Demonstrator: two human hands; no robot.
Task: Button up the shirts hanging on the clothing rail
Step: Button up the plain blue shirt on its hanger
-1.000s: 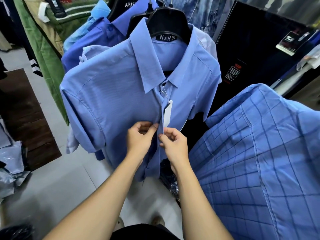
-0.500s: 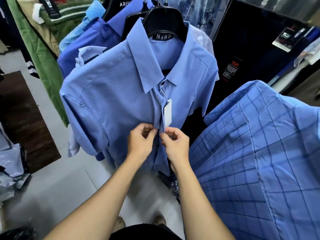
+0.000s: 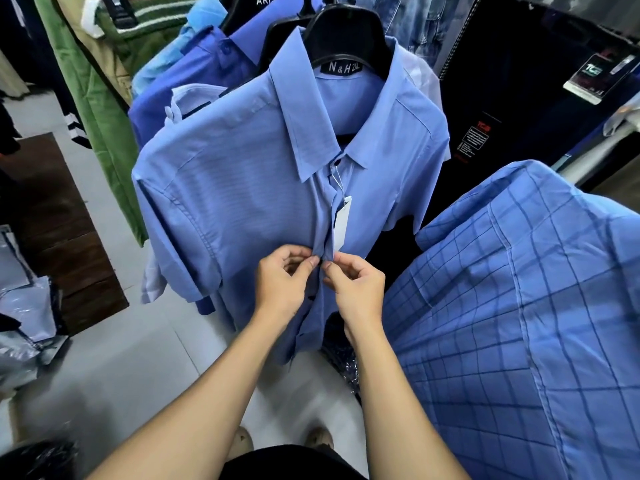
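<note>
Clothing shop interior with a pale tiled floor and crowded garment rails. Left hand and right hand meet at the front placket of a light-blue short-sleeved cotton shirt; each pinches one fabric edge between thumb and forefinger, the remaining fingers curled, thumbs almost touching. Both forearms reach up from below, wrists slightly bent. The shirt hangs on a black plastic hanger at the centre of the rail, a white paper tag dangling just above the hands. The cloth is judged light, soft and pliant; it is best held close beside button and buttonhole. A blue checked shirt hangs at right.
</note>
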